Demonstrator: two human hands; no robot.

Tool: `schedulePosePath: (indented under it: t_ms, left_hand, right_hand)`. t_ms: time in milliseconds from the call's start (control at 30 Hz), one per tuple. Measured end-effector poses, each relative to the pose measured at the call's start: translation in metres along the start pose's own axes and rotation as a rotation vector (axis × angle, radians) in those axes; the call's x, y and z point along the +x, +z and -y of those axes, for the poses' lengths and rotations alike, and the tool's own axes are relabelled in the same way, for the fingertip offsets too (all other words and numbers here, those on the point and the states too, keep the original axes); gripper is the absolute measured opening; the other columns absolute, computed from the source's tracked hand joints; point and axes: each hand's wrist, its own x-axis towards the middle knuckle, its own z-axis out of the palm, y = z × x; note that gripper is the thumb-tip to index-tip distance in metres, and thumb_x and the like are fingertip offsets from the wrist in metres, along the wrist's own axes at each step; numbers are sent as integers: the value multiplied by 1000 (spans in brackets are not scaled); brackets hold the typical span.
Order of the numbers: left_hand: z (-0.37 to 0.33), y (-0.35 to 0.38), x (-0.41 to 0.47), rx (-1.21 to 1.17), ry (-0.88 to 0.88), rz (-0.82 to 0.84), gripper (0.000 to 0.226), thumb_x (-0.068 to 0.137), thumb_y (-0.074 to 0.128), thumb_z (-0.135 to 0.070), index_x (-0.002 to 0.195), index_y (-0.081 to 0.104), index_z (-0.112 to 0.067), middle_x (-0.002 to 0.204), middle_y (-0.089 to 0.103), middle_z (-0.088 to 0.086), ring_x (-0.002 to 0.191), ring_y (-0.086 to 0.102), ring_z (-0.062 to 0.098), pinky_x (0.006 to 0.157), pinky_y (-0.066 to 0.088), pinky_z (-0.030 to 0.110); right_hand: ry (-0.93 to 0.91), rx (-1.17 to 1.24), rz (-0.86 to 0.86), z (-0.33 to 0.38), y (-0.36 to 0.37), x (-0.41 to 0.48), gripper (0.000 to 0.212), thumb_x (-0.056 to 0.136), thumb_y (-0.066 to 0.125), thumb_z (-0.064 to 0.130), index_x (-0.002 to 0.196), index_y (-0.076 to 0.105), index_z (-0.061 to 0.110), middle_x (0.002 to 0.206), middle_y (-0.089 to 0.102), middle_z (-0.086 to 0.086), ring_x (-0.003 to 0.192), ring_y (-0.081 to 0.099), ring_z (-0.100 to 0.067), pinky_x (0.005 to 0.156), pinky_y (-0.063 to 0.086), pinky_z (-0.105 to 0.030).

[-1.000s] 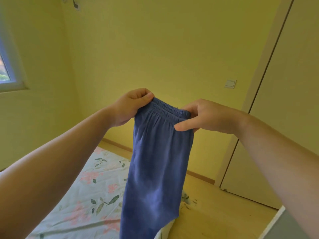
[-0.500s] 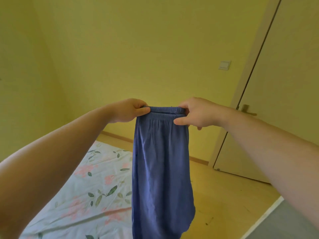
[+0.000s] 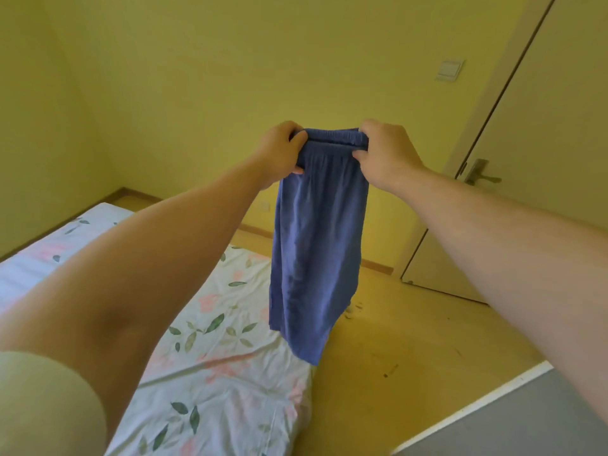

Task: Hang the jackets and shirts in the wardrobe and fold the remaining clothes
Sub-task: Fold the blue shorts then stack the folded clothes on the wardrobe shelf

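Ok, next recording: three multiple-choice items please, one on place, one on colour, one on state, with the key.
1. Where do the left hand and right hand grip the garment? A. hem B. waistband C. mid-length
2. The garment's colour? A. red B. white C. blue
3. The garment's state? A. hanging from the hands B. folded in a drawer C. on a hanger
Key: 1 B, both hands pinch the gathered top band; 2 C, the cloth is blue throughout; 3 A, it dangles from the hands, lower end loose.
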Motion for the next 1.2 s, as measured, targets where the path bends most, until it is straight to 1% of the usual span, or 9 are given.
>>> schedulePosePath:
  t_ms: [200,367,500,600,700,833,933,1067,1200]
  left_hand:
    - [-8,-26,-8,-7,114,-123,20,105,44,-30,101,61,-21,94,66,1,88,69,20,78,61,36]
    - [38,-47,-67,-67,-53,-39,30,107,45,-22,79,56,-18,79,52,2,76,54,16,72,53,36]
    - [113,-59,-143,12,-260,51,32,108,47,-23,95,59,4,88,55,14,81,55,25,71,54,37]
    - [167,-63,-215,74,-423,123,29,108,49,-20,102,65,3,92,61,14,82,57,24,68,54,30]
    - [219,-65,-289,27,-630,189,22,105,53,-14,101,69,0,92,63,13,85,58,24,70,54,34]
    - [276,-75,-397,1,-890,238,16,102,61,-15,106,71,-4,103,69,14,93,64,26,73,54,31]
    - [300,-86,-462,83,-971,327,14,100,63,-19,109,73,-14,111,71,6,104,65,23,81,52,27]
    - [314,-102,-538,357,-957,651,21,100,59,-27,116,72,-31,116,66,-12,105,60,13,92,44,25]
    - [317,-117,-603,363,-1075,727,22,101,58,-24,117,73,-29,114,68,-11,98,68,13,91,51,29]
  right_hand:
    - [-233,-128,-121,22,0,-13,19,97,56,16,89,39,18,92,49,-6,78,47,-30,62,41,-41]
    - [-367,-55,150,44,33,-59,17,93,62,17,91,45,17,89,53,-2,80,51,-30,62,43,-41]
    - [-352,12,376,58,94,-118,15,91,63,14,99,50,14,93,58,-5,82,54,-33,64,48,-44]
    - [-317,59,595,75,154,-176,36,92,64,17,122,44,19,103,62,-8,82,59,-33,63,52,-47]
    - [-198,125,822,93,208,-237,63,92,64,18,145,29,20,88,60,-4,70,59,-26,54,50,-45]
    - [-70,91,1135,124,272,-317,19,91,63,17,101,48,13,95,60,-10,76,58,-30,54,43,-36]
    - [-54,54,1323,148,307,-372,23,91,61,16,75,44,15,76,52,-6,64,51,-26,48,33,-29]
    - [-131,24,1537,183,336,-438,25,89,56,9,70,41,14,70,46,-3,59,42,-22,47,27,-27]
    - [-262,42,1684,220,346,-492,7,95,53,11,97,58,8,87,58,-8,74,52,-25,53,37,-28]
